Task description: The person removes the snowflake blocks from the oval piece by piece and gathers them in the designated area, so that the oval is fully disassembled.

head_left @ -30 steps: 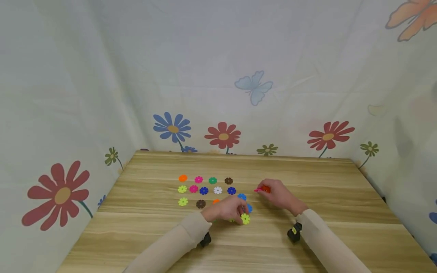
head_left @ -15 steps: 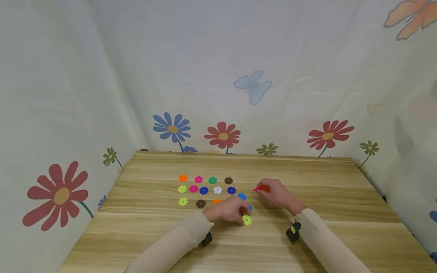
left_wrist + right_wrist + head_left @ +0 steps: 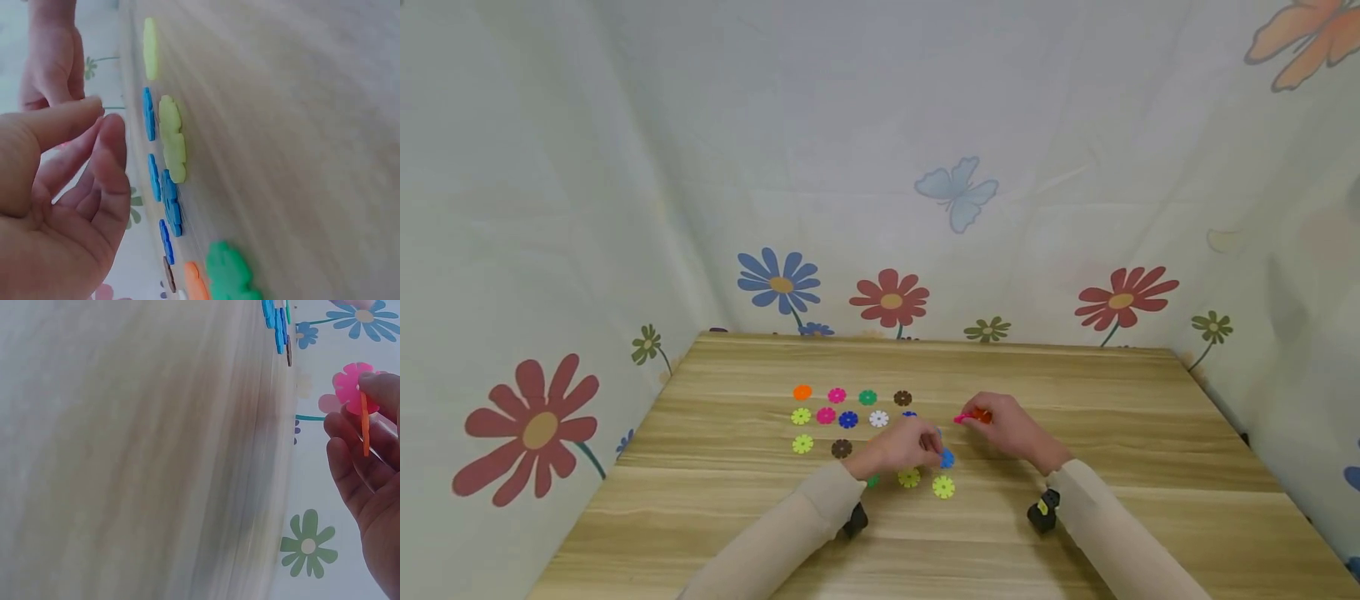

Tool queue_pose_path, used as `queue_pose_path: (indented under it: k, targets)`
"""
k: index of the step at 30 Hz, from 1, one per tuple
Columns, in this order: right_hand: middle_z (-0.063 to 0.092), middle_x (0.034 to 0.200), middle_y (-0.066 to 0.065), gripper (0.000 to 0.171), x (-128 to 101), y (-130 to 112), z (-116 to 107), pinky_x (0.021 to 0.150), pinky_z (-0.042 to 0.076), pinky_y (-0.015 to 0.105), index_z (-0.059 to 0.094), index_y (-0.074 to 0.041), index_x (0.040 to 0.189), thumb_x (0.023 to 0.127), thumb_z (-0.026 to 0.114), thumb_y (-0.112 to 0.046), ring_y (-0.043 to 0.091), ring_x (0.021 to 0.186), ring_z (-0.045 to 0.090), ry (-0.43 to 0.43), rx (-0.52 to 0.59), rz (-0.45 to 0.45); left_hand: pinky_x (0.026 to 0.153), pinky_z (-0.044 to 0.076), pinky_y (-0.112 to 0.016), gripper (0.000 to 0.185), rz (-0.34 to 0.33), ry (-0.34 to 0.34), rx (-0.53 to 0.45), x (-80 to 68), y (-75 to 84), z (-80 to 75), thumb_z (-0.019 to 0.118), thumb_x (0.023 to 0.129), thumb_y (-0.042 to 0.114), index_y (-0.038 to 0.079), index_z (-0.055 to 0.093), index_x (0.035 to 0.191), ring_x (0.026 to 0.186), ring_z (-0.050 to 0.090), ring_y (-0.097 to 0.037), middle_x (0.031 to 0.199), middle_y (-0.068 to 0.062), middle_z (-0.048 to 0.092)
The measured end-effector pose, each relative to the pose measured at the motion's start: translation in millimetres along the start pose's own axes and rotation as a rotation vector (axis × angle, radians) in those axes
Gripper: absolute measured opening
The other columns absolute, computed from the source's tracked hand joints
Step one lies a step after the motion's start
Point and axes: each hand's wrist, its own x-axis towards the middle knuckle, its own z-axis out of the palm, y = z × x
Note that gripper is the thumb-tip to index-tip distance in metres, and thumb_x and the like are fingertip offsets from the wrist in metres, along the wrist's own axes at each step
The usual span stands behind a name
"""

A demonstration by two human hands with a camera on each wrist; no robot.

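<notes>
My right hand (image 3: pixel 1003 423) holds a pink snowflake disc (image 3: pixel 350 384) and an orange snowflake disc (image 3: pixel 365 428), joined at an angle, between thumb and fingers. Loosely bent, my left hand (image 3: pixel 904 446) hovers over the lower right of the spread discs, holding nothing. Its thumb and fingertips are close together in the left wrist view. Below that hand lie two yellow-green discs, the rightmost yellow-green disc (image 3: pixel 943 487) and a neighbouring yellow-green disc (image 3: pixel 909 477). A light blue disc (image 3: pixel 948 458) sits just beside the left fingertips. The left hand and forearm hide some discs.
Several loose discs lie flat in rough rows on the wooden table (image 3: pixel 1112 400), including a white disc (image 3: pixel 878 418), a brown disc (image 3: pixel 842 448) and an orange disc (image 3: pixel 802 392). A flower-printed cloth (image 3: pixel 1037 250) hangs behind the table.
My left hand has let go of the yellow-green disc, which now lies on the table, and has moved slightly up and away from it. The right hand stays nearly still with its joined discs.
</notes>
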Motion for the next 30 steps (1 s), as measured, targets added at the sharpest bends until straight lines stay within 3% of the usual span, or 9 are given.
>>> queue_pose_path:
  k: [6,12,23,30]
  targets:
    - [0.064,0.089,-0.008,0.008,1,-1,5,0.073,0.050,0.031,0.068,-0.014,0.086,0.088,0.068,-0.021,0.009,0.080,0.058,0.017,0.004,-0.020,0.063,0.048,-0.026,0.005,-0.103,0.141,-0.164,7.9,-9.3,-1.5,0.069,0.087,0.015,0.011,0.066,0.086,0.071,0.059,-0.012,0.079,0.004,0.063]
    - [0.064,0.089,-0.006,0.009,2,-4,8,0.070,0.049,0.030,0.068,-0.013,0.087,0.089,0.067,-0.021,0.009,0.078,0.056,0.012,0.012,-0.040,0.064,0.049,-0.027,0.008,-0.118,0.248,-0.253,15.9,-14.3,-2.9,0.071,0.086,0.015,0.011,0.066,0.089,0.073,0.060,-0.013,0.081,0.003,0.063]
    - [0.065,0.088,-0.006,0.003,5,-7,13,0.066,0.049,0.027,0.070,-0.014,0.090,0.087,0.069,-0.016,0.009,0.074,0.055,0.026,0.070,-0.035,0.065,0.050,-0.025,0.009,-0.089,0.287,-0.299,20.6,-7.9,-2.1,0.071,0.085,0.012,0.007,0.066,0.091,0.074,0.060,-0.012,0.082,0.001,0.063]
    - [0.066,0.087,-0.006,0.004,6,-8,15,0.066,0.049,0.027,0.070,-0.014,0.090,0.087,0.069,-0.016,0.008,0.073,0.055,0.035,0.090,-0.039,0.064,0.050,-0.024,0.006,-0.063,0.300,-0.290,24.9,-11.8,0.3,0.071,0.085,0.013,0.010,0.066,0.087,0.073,0.059,-0.011,0.081,0.002,0.063]
